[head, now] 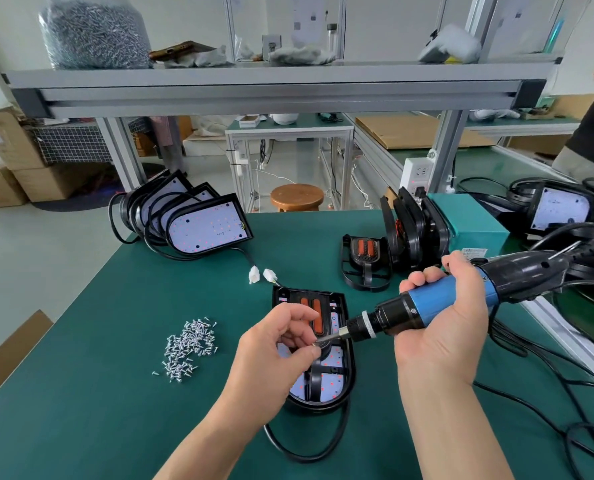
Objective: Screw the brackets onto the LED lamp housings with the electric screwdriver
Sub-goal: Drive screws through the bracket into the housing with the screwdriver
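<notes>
A black LED lamp housing [337,386] lies flat on the green mat with a black bracket with orange strips [314,315] set on top of it. My right hand [437,327] grips the blue and black electric screwdriver [437,299], held nearly level with its bit pointing left. My left hand [278,344] pinches a small screw [318,342] at the tip of the bit, just above the housing. A pile of loose silver screws [188,348] lies to the left of the housing.
Several lamp housings [198,223] with white LED boards lean at the back left, their white connectors [262,274] on the mat. Spare brackets [392,247] stand at the back right beside a teal box [475,220]. Black cables [565,375] trail along the right. A person [593,126] stands at far right.
</notes>
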